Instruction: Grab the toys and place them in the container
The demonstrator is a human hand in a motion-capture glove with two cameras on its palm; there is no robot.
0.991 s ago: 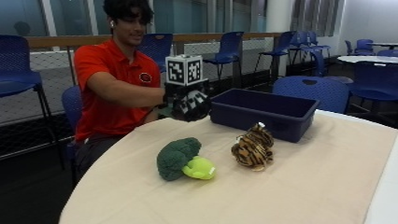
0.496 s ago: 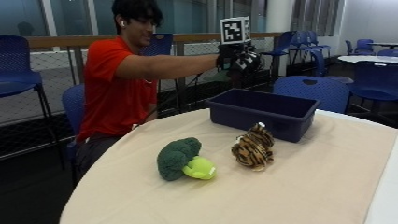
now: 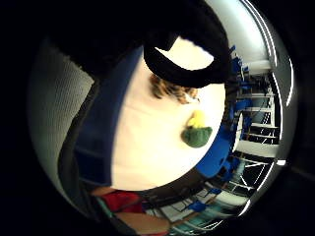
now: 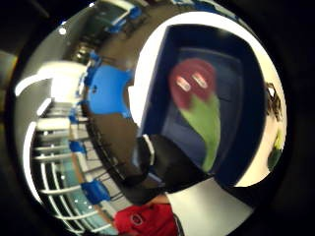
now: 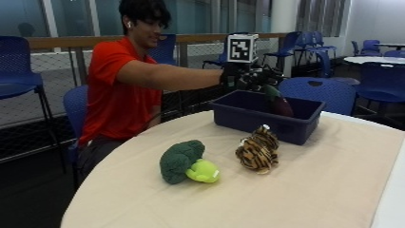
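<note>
Outside view has the action up over the blue container: a plush toy with a dark red head and a green stem, the radish toy, sits right at the bin's opening, head down toward the inside. The gloved right hand is stretched out just above it. Whether the grip is holding the stem or has let go, I honestly can't tell; the fingers blur into the toy's top end from this angle.

Thumb side palm view helps a bit: the radish toy shows against the blue floor of the container, so it's definitely over or inside the bin, not beside it.

So my read is this is the drop-off step for toy number one. Two are left on the tabletop: the broccoli toy and the tiger toy, lying near each other in front of the container, neither touching it.

Next move as I see it: make sure the radish is fully released into the bin, then bring the hand back down toward the tiger, which is the closer one.
</note>
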